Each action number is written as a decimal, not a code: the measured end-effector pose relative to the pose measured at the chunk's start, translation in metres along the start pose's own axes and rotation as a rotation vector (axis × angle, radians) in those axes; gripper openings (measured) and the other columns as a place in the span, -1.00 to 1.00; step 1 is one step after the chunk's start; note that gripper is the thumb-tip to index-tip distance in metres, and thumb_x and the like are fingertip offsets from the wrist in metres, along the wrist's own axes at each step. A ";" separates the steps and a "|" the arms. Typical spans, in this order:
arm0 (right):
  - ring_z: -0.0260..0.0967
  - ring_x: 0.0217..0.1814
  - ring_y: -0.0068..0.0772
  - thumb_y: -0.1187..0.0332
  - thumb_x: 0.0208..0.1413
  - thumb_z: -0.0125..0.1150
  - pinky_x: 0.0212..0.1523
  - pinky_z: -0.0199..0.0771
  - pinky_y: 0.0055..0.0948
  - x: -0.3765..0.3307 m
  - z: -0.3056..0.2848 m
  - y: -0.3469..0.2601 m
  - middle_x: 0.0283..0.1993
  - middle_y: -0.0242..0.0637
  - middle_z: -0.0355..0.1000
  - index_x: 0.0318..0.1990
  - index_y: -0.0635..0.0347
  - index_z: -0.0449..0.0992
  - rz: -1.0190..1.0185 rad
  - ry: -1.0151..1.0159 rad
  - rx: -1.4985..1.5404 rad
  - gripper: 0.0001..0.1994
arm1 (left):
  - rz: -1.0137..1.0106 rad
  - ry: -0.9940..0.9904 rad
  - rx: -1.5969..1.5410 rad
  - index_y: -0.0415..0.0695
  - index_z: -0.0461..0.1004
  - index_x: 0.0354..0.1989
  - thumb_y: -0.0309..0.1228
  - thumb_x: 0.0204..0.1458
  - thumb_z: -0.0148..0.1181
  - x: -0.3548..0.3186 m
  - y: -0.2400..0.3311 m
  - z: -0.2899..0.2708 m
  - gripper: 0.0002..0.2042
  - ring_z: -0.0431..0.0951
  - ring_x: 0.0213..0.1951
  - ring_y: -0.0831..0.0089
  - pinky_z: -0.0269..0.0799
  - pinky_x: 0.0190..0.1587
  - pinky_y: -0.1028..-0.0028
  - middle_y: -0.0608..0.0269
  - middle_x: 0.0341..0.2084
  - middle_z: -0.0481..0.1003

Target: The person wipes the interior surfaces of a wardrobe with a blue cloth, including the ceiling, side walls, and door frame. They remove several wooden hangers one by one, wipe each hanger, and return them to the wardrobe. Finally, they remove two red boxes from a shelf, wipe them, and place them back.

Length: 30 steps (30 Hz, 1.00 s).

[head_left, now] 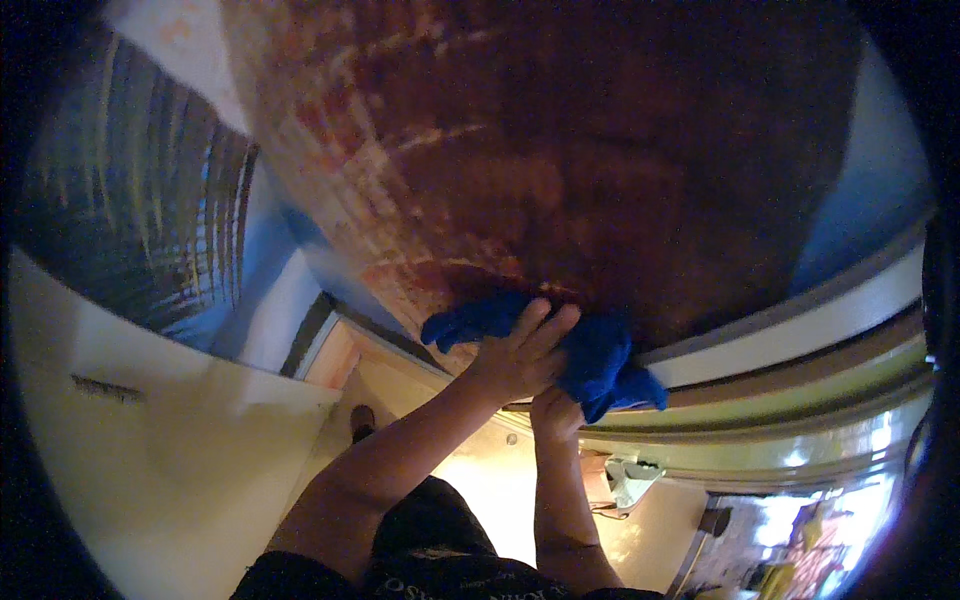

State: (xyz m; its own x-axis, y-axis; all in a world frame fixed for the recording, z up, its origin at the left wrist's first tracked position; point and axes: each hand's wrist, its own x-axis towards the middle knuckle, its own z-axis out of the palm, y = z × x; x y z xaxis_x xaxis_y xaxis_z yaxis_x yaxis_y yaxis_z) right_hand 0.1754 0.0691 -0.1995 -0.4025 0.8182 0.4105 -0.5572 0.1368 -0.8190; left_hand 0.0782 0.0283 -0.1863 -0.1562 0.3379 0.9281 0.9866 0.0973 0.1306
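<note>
Left hand (520,355) flat atop blue cloth (600,360) on brown brick-like surface (560,150); right hand (555,412) apparently grips cloth from beneath, long axis left-right.

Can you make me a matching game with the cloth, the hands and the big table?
Things:
1. cloth
2. left hand
3. right hand
4. table top

Descriptions:
A. reddish-brown wood
B. bright blue and bunched up
C. spread flat on top of the cloth
D. under the cloth, at the table's edge

Pairs: 1-B, 2-C, 3-D, 4-A
</note>
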 end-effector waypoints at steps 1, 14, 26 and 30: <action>-0.04 0.34 -0.27 -0.04 0.16 -0.08 0.37 -0.22 -0.30 -0.010 -0.005 0.010 0.32 -0.26 0.02 0.29 0.13 -0.01 0.021 -0.043 -0.080 -0.35 | -0.013 -0.011 -0.007 0.20 0.53 -0.32 -0.21 -0.16 0.15 -0.023 -0.003 0.006 -0.82 0.01 0.29 -0.01 0.51 -0.20 0.22 0.25 0.24 0.15; -0.09 0.35 0.05 0.21 0.21 -0.16 0.34 -0.36 -0.06 0.001 0.041 -0.007 0.29 0.01 0.07 0.18 0.33 0.20 -0.634 -0.257 -1.048 -0.54 | -0.213 0.105 -0.001 0.09 0.45 -0.51 -0.13 -0.19 0.15 0.025 -0.041 -0.043 -0.83 0.03 0.29 -0.02 0.41 -0.41 0.23 0.10 0.27 0.09; 0.28 0.02 0.12 0.35 0.00 0.08 0.12 0.13 0.04 -0.040 0.042 0.090 -0.01 -0.02 0.37 -0.01 0.24 0.40 -0.584 -0.439 -1.152 -0.63 | -0.534 -0.311 0.044 0.09 0.38 0.06 -0.03 -0.17 0.18 -0.098 -0.092 -0.032 -0.45 0.01 0.28 -0.09 0.32 -0.11 0.00 0.04 0.22 0.14; 0.14 0.08 0.17 0.42 0.07 0.03 0.15 -0.02 0.00 -0.034 0.068 0.072 0.09 0.10 0.25 -0.05 0.25 0.41 -0.638 -0.517 -1.293 -0.73 | -0.492 -0.277 0.088 -0.04 0.32 0.11 -0.03 -0.15 0.16 -0.078 -0.109 -0.043 -0.39 0.02 0.27 -0.13 0.13 0.09 -0.07 -0.07 0.20 0.14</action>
State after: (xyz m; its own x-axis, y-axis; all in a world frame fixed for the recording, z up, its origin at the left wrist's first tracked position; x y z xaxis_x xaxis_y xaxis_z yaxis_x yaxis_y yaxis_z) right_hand 0.0995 0.0129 -0.2453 -0.7023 0.1957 0.6844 0.1543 0.9805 -0.1219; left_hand -0.0153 -0.0488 -0.2582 -0.6143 0.4647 0.6377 0.7889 0.3789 0.4838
